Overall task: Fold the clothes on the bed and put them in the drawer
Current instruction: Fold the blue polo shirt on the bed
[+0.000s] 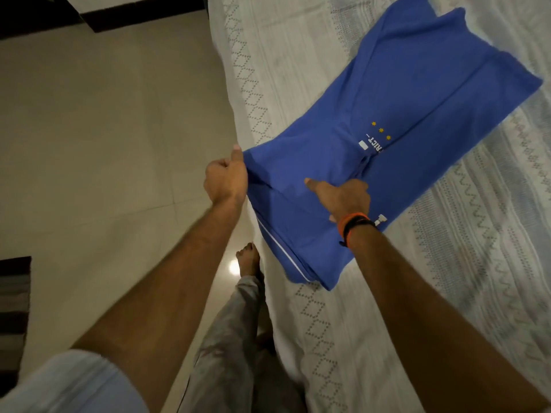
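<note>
The task is judged to be at an early stage: one blue t-shirt is spread lengthwise on the patterned white bedsheet, its sides apparently already turned in so that a long strip is formed, while the crosswise fold is not yet made and no drawer is seen in view. At the left, the left hand is held at the bed's edge, its fingers curled and its thumb raised, and the near corner of the garment is pinched there. To the right, the right hand, banded at the wrist with an orange-and-black bracelet, is laid on the cloth with thumb extended; its fingers seem tucked beneath the fabric, so a grasp is presumed.
</note>
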A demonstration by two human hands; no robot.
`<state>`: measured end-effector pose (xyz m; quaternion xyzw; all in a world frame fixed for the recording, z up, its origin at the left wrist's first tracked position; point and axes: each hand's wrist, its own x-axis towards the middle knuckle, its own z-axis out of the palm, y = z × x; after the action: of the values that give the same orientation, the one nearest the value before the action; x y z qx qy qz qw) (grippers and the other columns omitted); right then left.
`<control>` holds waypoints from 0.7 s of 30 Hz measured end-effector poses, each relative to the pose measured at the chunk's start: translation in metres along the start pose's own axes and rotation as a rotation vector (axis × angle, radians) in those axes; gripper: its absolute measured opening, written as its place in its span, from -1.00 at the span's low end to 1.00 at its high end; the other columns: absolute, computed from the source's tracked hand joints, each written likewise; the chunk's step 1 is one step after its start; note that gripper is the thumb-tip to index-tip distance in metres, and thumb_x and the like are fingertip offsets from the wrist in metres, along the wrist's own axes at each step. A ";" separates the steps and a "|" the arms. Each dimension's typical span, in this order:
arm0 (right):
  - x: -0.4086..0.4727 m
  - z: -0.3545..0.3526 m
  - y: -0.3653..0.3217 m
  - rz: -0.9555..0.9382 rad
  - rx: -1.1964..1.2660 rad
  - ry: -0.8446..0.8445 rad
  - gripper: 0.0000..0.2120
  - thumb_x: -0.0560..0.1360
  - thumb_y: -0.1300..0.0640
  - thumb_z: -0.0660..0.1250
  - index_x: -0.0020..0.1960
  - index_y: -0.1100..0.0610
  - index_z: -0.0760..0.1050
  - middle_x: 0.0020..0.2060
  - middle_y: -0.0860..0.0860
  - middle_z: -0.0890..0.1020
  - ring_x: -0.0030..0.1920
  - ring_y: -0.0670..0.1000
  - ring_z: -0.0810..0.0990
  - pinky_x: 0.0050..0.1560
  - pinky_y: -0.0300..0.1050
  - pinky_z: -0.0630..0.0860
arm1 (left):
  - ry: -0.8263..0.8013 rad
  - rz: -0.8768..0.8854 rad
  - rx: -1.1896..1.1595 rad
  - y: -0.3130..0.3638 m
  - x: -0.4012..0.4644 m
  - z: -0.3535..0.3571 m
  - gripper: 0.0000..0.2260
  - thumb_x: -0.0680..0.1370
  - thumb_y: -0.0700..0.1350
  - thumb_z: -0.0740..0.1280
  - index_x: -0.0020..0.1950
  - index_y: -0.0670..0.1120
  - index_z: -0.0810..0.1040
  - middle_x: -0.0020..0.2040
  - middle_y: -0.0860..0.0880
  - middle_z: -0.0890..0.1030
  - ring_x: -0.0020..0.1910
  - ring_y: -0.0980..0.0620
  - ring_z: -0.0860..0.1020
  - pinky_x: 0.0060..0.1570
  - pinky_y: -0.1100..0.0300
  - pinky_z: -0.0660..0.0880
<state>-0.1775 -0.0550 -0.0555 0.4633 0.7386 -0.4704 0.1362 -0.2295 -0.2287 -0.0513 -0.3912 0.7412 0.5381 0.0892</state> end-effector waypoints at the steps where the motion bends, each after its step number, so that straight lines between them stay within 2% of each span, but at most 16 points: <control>1: -0.001 0.003 0.002 0.050 -0.011 -0.039 -0.19 0.22 -0.22 0.59 0.27 0.21 0.42 0.11 0.06 0.60 0.00 0.10 0.60 -0.05 0.10 0.65 | -0.080 -0.065 -0.006 0.004 0.005 0.001 -0.66 0.53 0.21 0.33 -0.08 -0.07 0.57 -0.13 -0.04 0.67 -0.12 -0.03 0.66 -0.04 0.07 0.63; 3: 0.000 0.003 0.007 0.065 -0.056 -0.056 -0.23 0.23 -0.22 0.59 0.24 0.21 0.46 0.06 0.05 0.61 -0.06 0.09 0.61 -0.09 0.10 0.66 | -0.240 -0.206 -0.062 0.012 0.009 0.001 -0.66 0.55 0.19 0.35 0.05 -0.08 0.58 -0.05 -0.06 0.68 -0.10 -0.01 0.67 -0.10 0.12 0.64; 5: -0.002 0.001 0.010 0.064 -0.053 -0.056 -0.39 0.29 -0.16 0.58 0.11 0.25 0.53 -0.04 0.06 0.65 -0.10 0.09 0.62 -0.08 0.09 0.66 | -0.353 -0.335 -0.127 0.019 0.010 0.003 -0.65 0.56 0.16 0.35 0.17 -0.08 0.57 0.02 -0.07 0.66 -0.04 -0.01 0.66 -0.10 0.14 0.63; 7: -0.005 -0.003 0.013 0.028 -0.002 -0.043 -0.64 0.35 -0.02 0.56 -0.18 0.22 0.49 -0.22 0.04 0.62 -0.18 0.10 0.61 -0.04 0.11 0.65 | -0.368 -0.379 -0.177 0.021 0.012 0.007 -0.68 0.57 0.10 0.36 0.20 -0.07 0.55 0.06 -0.06 0.65 -0.01 0.00 0.64 -0.14 0.16 0.60; 9: -0.007 -0.010 0.021 -0.014 0.139 -0.027 -0.69 0.41 0.17 0.50 -0.31 0.17 0.37 -0.31 0.06 0.56 -0.27 0.09 0.64 -0.11 0.09 0.67 | -0.340 -0.381 -0.229 0.017 0.015 0.011 -0.71 0.58 0.00 0.36 0.26 -0.08 0.53 0.13 -0.06 0.64 0.01 0.00 0.63 -0.21 0.16 0.56; 12: -0.014 -0.022 0.034 0.095 0.563 -0.116 -0.85 0.48 0.36 0.40 -0.11 0.19 0.45 -0.22 0.07 0.61 -0.37 -0.04 0.68 -0.39 -0.23 0.58 | -0.279 -0.373 -0.452 0.008 0.012 0.011 -0.75 0.60 -0.23 0.29 0.29 -0.17 0.51 0.16 -0.09 0.62 0.03 -0.04 0.63 -0.27 0.12 0.58; 13: -0.014 -0.023 0.041 0.123 0.596 -0.133 -0.87 0.49 0.37 0.40 -0.10 0.22 0.48 -0.21 0.06 0.62 -0.38 -0.06 0.68 -0.42 -0.26 0.54 | -0.253 -0.367 -0.478 0.003 0.010 0.011 -0.77 0.60 -0.29 0.27 0.25 -0.19 0.52 0.14 -0.11 0.62 0.03 -0.05 0.64 -0.28 0.11 0.59; 17: -0.015 -0.023 0.050 0.139 0.483 -0.139 -0.90 0.48 0.33 0.41 -0.18 0.19 0.54 -0.23 0.06 0.67 -0.38 -0.05 0.68 -0.40 -0.25 0.56 | -0.096 -0.342 -0.397 -0.014 0.006 0.014 -0.91 0.55 -0.37 0.27 -0.05 -0.20 0.50 0.07 -0.16 0.61 0.11 -0.11 0.63 -0.25 0.12 0.59; 18: -0.014 -0.025 0.048 0.127 0.435 -0.123 -0.90 0.47 0.32 0.42 -0.19 0.20 0.54 -0.23 0.07 0.67 -0.38 -0.04 0.68 -0.39 -0.22 0.57 | -0.072 -0.324 -0.384 -0.016 0.006 0.015 -0.91 0.55 -0.37 0.29 0.00 -0.21 0.50 0.09 -0.17 0.60 0.08 -0.09 0.63 -0.27 0.15 0.59; 20: -0.015 -0.027 0.041 0.081 0.234 -0.071 -0.89 0.42 0.27 0.43 -0.10 0.26 0.53 -0.19 0.11 0.67 -0.33 0.02 0.68 -0.35 -0.15 0.59 | -0.013 -0.225 -0.212 -0.018 0.007 0.014 -0.71 0.54 -0.32 0.32 0.25 -0.20 0.45 0.22 -0.19 0.54 0.03 -0.06 0.59 -0.19 0.16 0.61; 21: -0.016 -0.029 0.038 0.036 0.026 -0.009 -0.72 0.39 0.22 0.44 0.04 0.29 0.49 -0.11 0.12 0.65 -0.24 0.07 0.66 -0.30 -0.11 0.56 | 0.033 -0.137 -0.048 -0.020 0.007 0.015 -0.62 0.52 -0.29 0.34 0.33 -0.15 0.40 0.29 -0.18 0.48 0.05 -0.05 0.55 -0.06 0.16 0.59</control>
<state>-0.1309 -0.0355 -0.0518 0.4760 0.7234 -0.4796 0.1420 -0.2246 -0.2214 -0.0754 -0.4521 0.7008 0.5419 0.1041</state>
